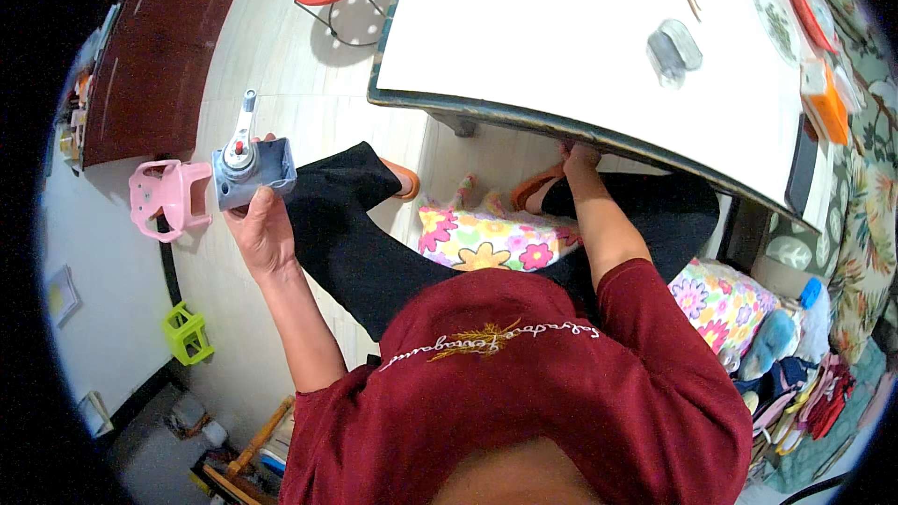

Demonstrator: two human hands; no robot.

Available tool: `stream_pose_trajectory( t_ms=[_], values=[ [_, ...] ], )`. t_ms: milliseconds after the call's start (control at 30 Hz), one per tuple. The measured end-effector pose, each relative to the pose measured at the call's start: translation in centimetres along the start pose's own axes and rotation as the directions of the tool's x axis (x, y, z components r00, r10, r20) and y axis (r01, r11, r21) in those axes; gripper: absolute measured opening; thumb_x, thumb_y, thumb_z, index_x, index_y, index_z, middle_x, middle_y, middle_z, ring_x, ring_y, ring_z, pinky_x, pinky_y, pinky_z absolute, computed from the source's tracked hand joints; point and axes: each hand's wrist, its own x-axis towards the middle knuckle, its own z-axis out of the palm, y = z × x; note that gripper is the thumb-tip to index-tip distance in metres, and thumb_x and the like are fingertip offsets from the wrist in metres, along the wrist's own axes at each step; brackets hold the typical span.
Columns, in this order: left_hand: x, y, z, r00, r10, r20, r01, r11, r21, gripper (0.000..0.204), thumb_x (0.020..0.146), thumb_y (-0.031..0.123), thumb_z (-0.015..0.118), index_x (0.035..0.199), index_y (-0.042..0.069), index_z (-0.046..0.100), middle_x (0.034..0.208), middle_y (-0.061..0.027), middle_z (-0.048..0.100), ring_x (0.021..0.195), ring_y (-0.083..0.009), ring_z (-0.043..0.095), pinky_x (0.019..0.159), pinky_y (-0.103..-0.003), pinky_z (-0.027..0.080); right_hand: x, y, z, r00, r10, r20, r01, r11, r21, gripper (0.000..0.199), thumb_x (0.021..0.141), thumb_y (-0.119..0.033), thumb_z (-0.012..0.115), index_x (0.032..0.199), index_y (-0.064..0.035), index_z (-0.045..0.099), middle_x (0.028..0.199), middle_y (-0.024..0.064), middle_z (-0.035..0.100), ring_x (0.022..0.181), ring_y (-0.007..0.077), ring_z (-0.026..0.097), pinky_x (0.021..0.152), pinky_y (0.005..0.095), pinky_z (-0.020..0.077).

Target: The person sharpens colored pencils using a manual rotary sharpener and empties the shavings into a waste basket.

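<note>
L hand [262,232], gripping crank box [253,171] btwn thumb & fingers, R hand [582,159], grip unclear

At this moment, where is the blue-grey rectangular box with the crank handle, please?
In the head view, the blue-grey rectangular box is on the left side, held in the left hand, just right of the pink plastic chair in the picture.

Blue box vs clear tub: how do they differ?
The blue box is in the left hand; the clear tub is on the table. The blue box carries a crank; the clear tub shows none. The blue box is square-cornered; the clear tub looks rounded.
</note>
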Motion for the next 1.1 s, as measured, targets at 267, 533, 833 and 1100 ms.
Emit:
stream_pose_trajectory(
  t_ms=[267,533,833,1100],
  values=[
    [4.5,-4.7,-3.0,0.986,-0.047,-0.159,0.024,0.990,-0.141,0.063,0.074,-0.002,0.067,0.130,0.002,0.039,0.127,-0.0180,0.050,0.122,-0.0349,0.046,0.107,-0.045,0.031,-1.8,3.7,8.7,0.989,-0.110,0.101,0.140,0.922,-0.361,0.036,0.091,-0.037,0.051,0.109,-0.0069,0.055,0.095,0.0122,0.064,0.070,0.0211,0.063,0.059,0.0307,0.0516],
    [7.8,-7.9,-6.8,0.955,-0.099,-0.281,0.050,0.983,-0.179,0.067,0.070,-0.002,0.068,0.130,0.001,0.039,0.124,-0.0185,0.051,0.119,-0.0346,0.049,0.107,-0.047,0.031,-1.9,8.9,8.5,0.963,-0.111,0.247,0.244,0.752,-0.612,0.036,0.090,-0.037,0.052,0.108,-0.0059,0.056,0.093,0.0124,0.065,0.070,0.0214,0.063,0.061,0.0316,0.0519],
    [8.5,-9.1,-7.4,0.951,-0.211,-0.224,0.155,0.958,-0.243,0.070,0.069,0.000,0.070,0.131,0.001,0.038,0.126,-0.0198,0.049,0.121,-0.0357,0.046,0.108,-0.047,0.029,-2.1,9.0,5.2,0.858,-0.208,0.470,0.513,0.341,-0.787,0.035,0.090,-0.036,0.053,0.106,-0.0048,0.058,0.091,0.0126,0.065,0.070,0.0217,0.063,0.063,0.0327,0.0523],
    [10.4,-11.7,-6.4,0.969,-0.213,-0.126,0.199,0.973,-0.120,0.055,0.076,-0.005,0.065,0.126,0.000,0.044,0.118,-0.0133,0.054,0.108,-0.0253,0.055,0.096,-0.037,0.043,-10.7,11.4,1.8,0.340,0.048,0.939,0.903,0.260,-0.341,0.035,0.090,-0.035,0.054,0.105,-0.0038,0.059,0.089,0.0127,0.066,0.070,0.0220,0.064,0.065,0.0337,0.0526]
  ],
)
